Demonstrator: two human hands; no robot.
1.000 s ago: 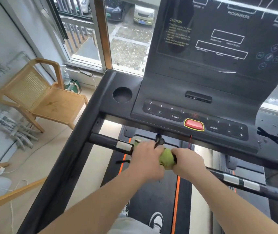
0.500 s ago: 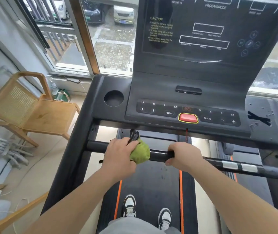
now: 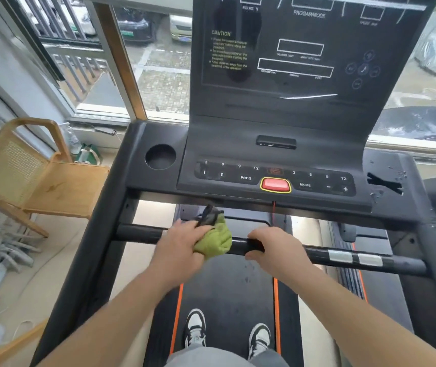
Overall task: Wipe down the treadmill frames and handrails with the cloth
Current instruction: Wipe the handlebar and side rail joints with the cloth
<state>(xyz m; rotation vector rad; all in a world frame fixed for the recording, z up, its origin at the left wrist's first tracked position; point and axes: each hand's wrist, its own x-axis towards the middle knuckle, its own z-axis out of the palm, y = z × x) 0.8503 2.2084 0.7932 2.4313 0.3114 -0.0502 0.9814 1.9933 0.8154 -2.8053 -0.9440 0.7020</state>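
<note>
Black handrail [image 3: 137, 233] under right hand [image 3: 275, 247], left hand [image 3: 182, 243], seemingly bunched cloth [image 3: 215, 241].

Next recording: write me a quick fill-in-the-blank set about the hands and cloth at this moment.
1. The cloth in the left hand is ____.
2. The right hand grips the black ____ beside the cloth.
3. The big button on the console is ____.
4. The wooden chair stands on the person's ____ side.
Missing: green; handrail; red; left.
</note>
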